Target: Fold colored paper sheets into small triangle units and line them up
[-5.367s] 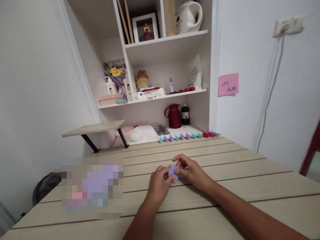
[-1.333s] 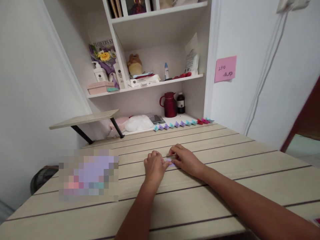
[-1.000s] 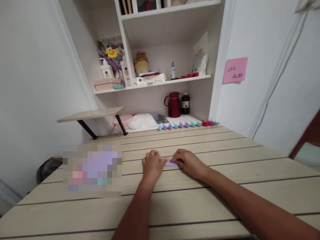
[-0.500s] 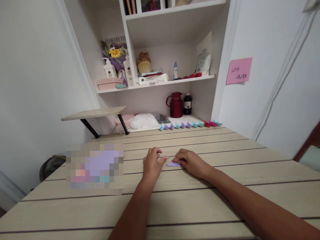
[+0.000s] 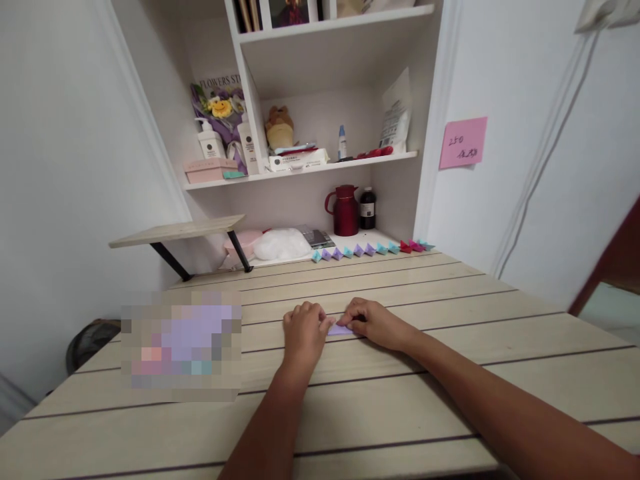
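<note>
The folded purple paper (image 5: 340,331) is a small, thin, flat piece of plain lilac, its far parts hidden by fingers; it lies on the planked table (image 5: 400,413) between the two hands, its long axis running left to right, roughly along the planks; which end is its tip I cannot tell; the right hand (image 5: 373,323) is narrowed, fingertips holding its right end; the left hand (image 5: 305,330) is curled with its thumb at the left end, though whether it grips I cannot tell; behind, the white shelf unit (image 5: 320,50) holds, in its lowest compartment, a red jug (image 5: 345,212) and a dark bottle (image 5: 367,210), their contents unseen.
</note>
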A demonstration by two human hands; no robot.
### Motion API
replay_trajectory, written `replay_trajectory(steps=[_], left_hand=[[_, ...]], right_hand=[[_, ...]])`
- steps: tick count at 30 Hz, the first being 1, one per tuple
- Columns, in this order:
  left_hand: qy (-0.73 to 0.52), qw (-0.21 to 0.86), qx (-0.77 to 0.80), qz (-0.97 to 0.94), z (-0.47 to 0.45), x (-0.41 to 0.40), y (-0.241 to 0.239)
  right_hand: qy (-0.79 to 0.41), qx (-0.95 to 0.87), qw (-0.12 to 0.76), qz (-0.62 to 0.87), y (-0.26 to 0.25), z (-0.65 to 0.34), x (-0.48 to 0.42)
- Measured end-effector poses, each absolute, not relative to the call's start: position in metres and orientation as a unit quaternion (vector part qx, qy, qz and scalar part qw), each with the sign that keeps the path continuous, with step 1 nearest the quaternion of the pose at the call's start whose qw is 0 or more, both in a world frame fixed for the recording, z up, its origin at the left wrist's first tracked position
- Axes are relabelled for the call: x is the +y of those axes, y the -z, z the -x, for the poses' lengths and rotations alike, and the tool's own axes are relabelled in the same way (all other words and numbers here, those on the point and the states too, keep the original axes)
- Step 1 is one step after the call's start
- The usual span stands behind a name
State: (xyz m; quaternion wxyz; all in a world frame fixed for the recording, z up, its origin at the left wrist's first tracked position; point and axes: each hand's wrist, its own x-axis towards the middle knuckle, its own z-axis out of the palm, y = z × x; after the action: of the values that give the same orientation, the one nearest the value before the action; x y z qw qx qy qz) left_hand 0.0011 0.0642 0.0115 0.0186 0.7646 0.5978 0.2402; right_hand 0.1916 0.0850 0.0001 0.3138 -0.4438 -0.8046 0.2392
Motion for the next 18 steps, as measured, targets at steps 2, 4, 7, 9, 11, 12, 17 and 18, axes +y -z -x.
replay_trajectory(steps=[2, 4, 7, 9, 11, 12, 17, 18], left_hand=[[-0.241, 0.019, 0.591, -0.770, -0.003, 0.063, -0.011], [-0.232, 0.022, 0.592, -0.771, -0.006, 0.063, -0.010], [-0.217, 0.022, 0.599, -0.771, -0.009, 0.064, -0.010], [-0.206, 0.020, 0.599, -0.773, -0.009, 0.063, -0.011], [-0.196, 0.024, 0.601, -0.774, -0.008, 0.063, -0.013], [-0.191, 0.028, 0.603, -0.774, -0.007, 0.062, -0.014], [-0.165, 0.064, 0.608, -0.774, 0.007, 0.062, -0.017], [-0.163, 0.072, 0.609, -0.773, 0.010, 0.064, -0.017]], right_hand=[[-0.242, -0.806, 0.311, 0.441, -0.001, -0.191, 0.085], [-0.242, -0.807, 0.308, 0.442, -0.002, -0.191, 0.083], [-0.246, -0.805, 0.307, 0.444, -0.005, -0.190, 0.080], [-0.245, -0.807, 0.304, 0.444, -0.008, -0.188, 0.078], [-0.233, -0.815, 0.296, 0.441, -0.009, -0.187, 0.077], [-0.225, -0.820, 0.291, 0.439, -0.009, -0.188, 0.077], [-0.263, -0.831, 0.268, 0.410, -0.008, -0.194, 0.084], [-0.279, -0.830, 0.266, 0.404, -0.008, -0.196, 0.085]])
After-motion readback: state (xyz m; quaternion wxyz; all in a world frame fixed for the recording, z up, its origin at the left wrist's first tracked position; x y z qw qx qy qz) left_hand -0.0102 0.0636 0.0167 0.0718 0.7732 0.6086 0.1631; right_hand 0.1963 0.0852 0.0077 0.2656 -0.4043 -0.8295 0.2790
